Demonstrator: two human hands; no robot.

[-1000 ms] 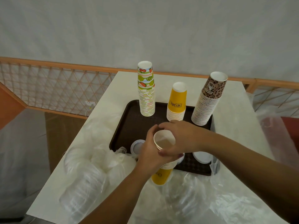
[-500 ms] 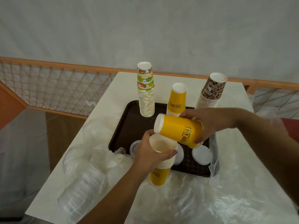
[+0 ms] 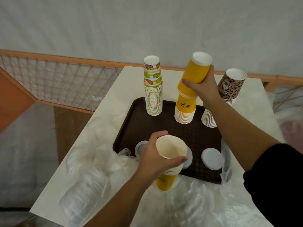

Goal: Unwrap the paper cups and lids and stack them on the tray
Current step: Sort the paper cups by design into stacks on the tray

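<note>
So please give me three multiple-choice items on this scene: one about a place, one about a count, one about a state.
1. Where is the yellow cup in the right hand?
A. over the yellow stack
B. on the floor
C. inside the fruit stack

2. How many cup stacks stand on the tray?
A. one
B. three
C. six

3. How do the cups in the left hand sit?
A. mouth up
B. mouth down
C. crushed flat

Answers: 1 A, the cup tilts onto the yellow stack. 2 B, fruit stack, yellow, leopard stack. 3 A, the open mouth of the held cups shows.
</note>
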